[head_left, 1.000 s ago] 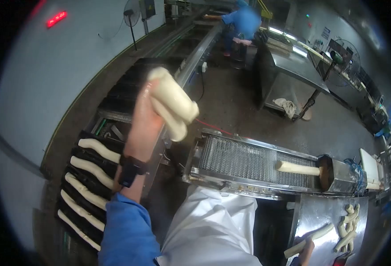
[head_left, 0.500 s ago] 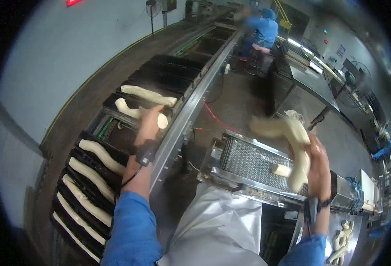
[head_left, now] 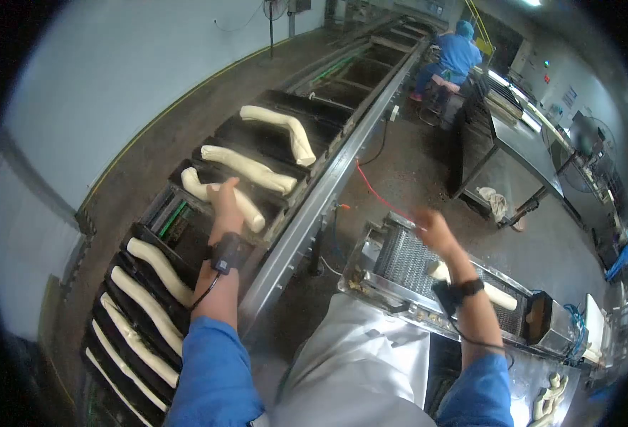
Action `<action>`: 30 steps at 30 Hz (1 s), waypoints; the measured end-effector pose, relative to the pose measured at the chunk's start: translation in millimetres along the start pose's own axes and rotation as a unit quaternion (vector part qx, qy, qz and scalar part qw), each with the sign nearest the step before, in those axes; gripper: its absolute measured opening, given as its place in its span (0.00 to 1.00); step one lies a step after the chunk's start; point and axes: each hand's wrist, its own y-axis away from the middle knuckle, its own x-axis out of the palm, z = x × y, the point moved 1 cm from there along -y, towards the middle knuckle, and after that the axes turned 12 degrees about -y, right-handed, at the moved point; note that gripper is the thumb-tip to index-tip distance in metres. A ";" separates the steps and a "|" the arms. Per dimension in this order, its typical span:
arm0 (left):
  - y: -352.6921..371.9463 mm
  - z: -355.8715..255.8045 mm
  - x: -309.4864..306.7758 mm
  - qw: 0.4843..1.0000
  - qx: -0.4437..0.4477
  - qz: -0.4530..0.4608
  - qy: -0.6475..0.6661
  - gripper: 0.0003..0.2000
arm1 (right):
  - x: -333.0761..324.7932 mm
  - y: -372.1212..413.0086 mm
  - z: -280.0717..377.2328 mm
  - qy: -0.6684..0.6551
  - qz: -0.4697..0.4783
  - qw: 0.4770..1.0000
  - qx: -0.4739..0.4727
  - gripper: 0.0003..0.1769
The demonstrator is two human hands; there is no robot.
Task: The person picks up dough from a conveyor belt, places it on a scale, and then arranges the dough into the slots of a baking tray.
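Note:
My left hand is closed on a pale dough roll lying in a black pan on the pan line. Directly beyond it, a second dough roll rests in its own pan. Another roll, bent near one end, lies farther up the line, across the pans there. Above the mesh conveyor is my right hand, slightly blurred, fingers outstretched and holding nothing. A dough roll sits on the mesh, partly hidden behind my right wrist.
Several filled black pans stand nearer on the left. A metal rail edges the line. Small dough pieces lie on a surface at lower right. A person in blue sits farther along the line, near a metal table.
The dough roll that was in my right hand is gone from it, and a bent roll now lies farther up the pan line. My right hand has moved left, over the mesh. The view has shifted.

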 end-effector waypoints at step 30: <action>36.6 11.7 25.4 0.968 0.018 0.045 -0.246 0.41 | -16.5 11.9 198.3 -0.422 0.020 0.872 -0.245 0.43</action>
